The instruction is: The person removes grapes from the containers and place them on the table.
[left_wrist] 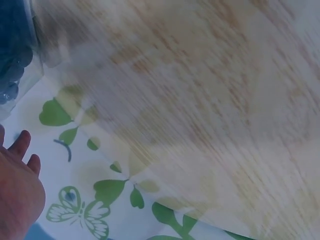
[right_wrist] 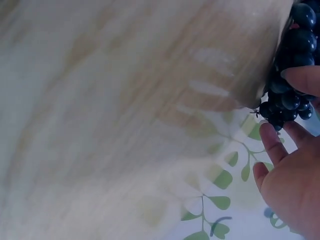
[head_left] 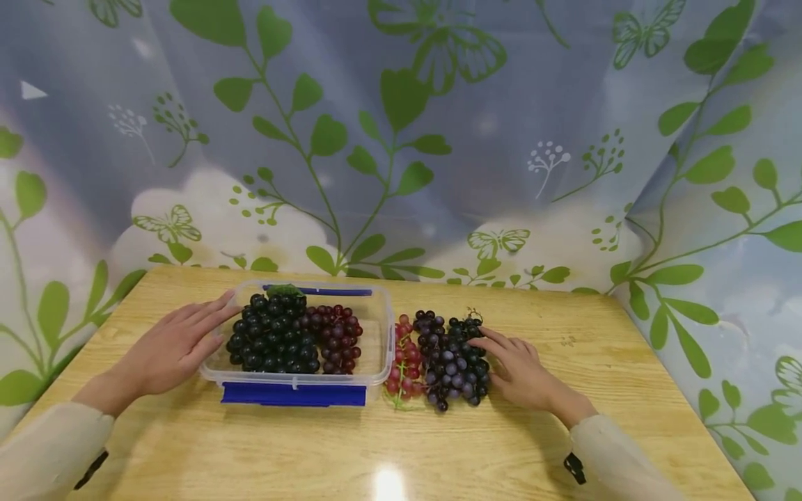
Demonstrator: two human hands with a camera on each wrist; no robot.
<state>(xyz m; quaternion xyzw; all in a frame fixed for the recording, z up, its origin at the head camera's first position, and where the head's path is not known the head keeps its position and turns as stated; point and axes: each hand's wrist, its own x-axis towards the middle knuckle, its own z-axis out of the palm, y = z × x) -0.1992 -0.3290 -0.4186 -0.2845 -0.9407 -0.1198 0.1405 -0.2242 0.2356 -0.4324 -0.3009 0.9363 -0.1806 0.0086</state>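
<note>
A clear plastic food container with blue clip flaps stands on the table's left half. Inside lie a bunch of black grapes and a bunch of dark red grapes. My left hand rests against the container's left side with its fingers extended. Right of the container lie a bunch of pinkish-red grapes and dark purple-black grapes. My right hand touches the right side of the dark grapes, its fingers loosely spread; the right wrist view shows fingertips by the black grapes.
The wooden table extends in front of the container and to the right of the grapes. Behind it hangs a curtain printed with leaves and butterflies, which also runs along both sides.
</note>
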